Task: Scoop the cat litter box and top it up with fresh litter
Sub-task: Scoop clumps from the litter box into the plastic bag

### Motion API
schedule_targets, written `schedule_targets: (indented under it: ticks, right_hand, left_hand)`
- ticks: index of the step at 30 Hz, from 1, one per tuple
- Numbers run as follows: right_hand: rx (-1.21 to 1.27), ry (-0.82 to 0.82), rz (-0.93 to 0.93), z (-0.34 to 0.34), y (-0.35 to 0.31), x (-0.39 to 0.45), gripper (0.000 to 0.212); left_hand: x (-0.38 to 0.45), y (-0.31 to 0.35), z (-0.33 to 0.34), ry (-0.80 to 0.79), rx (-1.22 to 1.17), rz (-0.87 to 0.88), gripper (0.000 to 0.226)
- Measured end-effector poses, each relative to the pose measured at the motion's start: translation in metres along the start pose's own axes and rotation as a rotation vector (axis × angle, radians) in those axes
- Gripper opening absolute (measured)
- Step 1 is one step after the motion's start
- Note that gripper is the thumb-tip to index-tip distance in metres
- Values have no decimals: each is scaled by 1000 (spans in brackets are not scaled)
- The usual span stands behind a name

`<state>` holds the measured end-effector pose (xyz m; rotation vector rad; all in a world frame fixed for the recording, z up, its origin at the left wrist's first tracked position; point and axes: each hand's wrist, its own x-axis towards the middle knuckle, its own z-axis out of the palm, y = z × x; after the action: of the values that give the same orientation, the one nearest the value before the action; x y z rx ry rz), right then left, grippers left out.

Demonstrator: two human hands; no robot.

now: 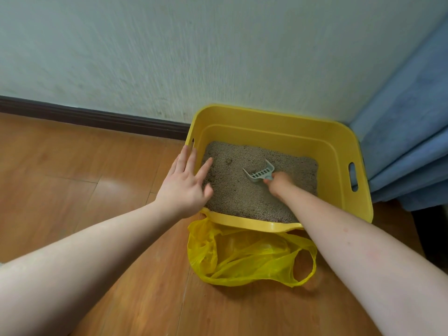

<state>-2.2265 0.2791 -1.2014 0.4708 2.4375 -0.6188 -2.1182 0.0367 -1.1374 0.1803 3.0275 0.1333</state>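
Observation:
A yellow plastic litter box (339,151) stands on the floor against the wall, filled with grey-brown litter (242,195). My right hand (278,184) grips the handle of a pale grey slotted scoop (259,174), whose head lies on the litter in the middle of the box. A small clump (228,161) sits in the litter to the scoop's left. My left hand (186,183) lies over the box's left rim with straight, spread fingers. A crumpled yellow plastic bag (249,258) lies open on the floor just in front of the box.
Wooden floor (84,190) stretches to the left and front. A pale wall (169,57) with a dark skirting board (97,117) runs behind. Blue curtain fabric (407,141) hangs at the right, touching the box's right side.

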Motion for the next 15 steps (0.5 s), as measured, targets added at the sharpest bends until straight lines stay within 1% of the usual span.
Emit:
schedule_targets:
  ticks: [5,11,15]
  right_hand:
    - [116,-31,-45,3,1,-7,37]
    - [96,-82,-147,-25,20,-23,46]
    - [153,-35,-237,-40,41,-34,38]
  left_hand:
    - [1,-1,2,8,11,-4,79]
    - [1,-2,-1,-47,23,-10,79]
    - [1,-2,-1,-41,6,-4,79]
